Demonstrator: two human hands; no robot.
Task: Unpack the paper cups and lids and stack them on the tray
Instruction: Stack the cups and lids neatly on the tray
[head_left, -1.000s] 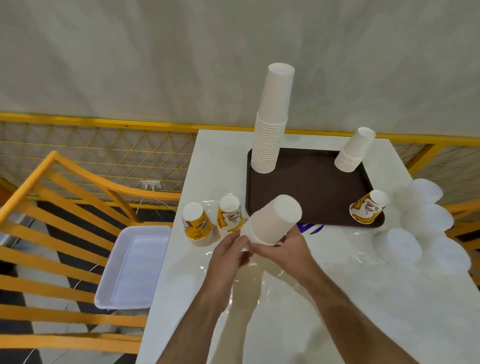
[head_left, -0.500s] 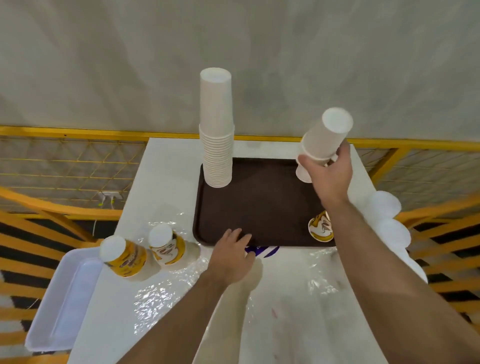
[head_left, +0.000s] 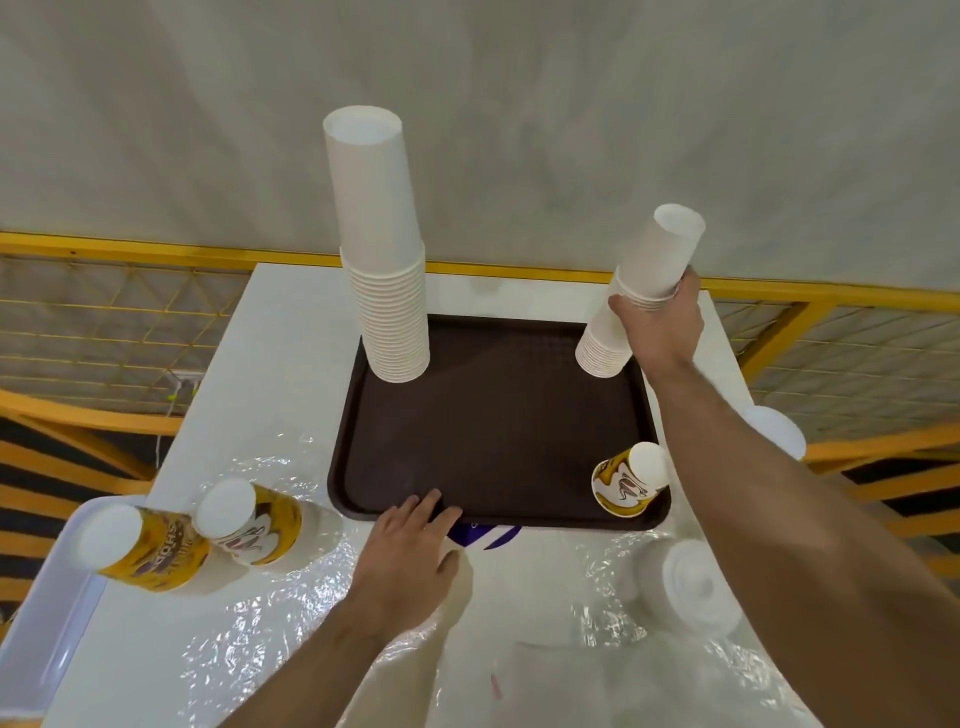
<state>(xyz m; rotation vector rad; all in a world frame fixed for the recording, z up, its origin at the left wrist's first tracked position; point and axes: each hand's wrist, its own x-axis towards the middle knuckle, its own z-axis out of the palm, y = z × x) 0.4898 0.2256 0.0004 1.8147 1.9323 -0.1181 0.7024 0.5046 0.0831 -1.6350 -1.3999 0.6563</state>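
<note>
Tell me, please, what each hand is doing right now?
Left hand: open, flat on the table at the tray edge.
Right hand: closed on white cups atop the short stack.

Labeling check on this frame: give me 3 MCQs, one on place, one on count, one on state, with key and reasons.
1. Where does the tall white cup stack stand?
A. back left of the tray
B. front right of the tray
C. on the table beside the tray

2. How many yellow printed cups are in view?
A. one
B. three
C. five

3. What is the right hand doing?
A. resting flat on the table
B. gripping white cups on the shorter stack
C. holding a lid

Key:
1 A: its base sits in the far left corner of the brown tray.
2 B: two lie off the tray at left, and one stands upside down at the tray's front right.
3 B: its fingers wrap the cups atop the shorter stack, while the left hand rests at the tray's near rim.
</note>
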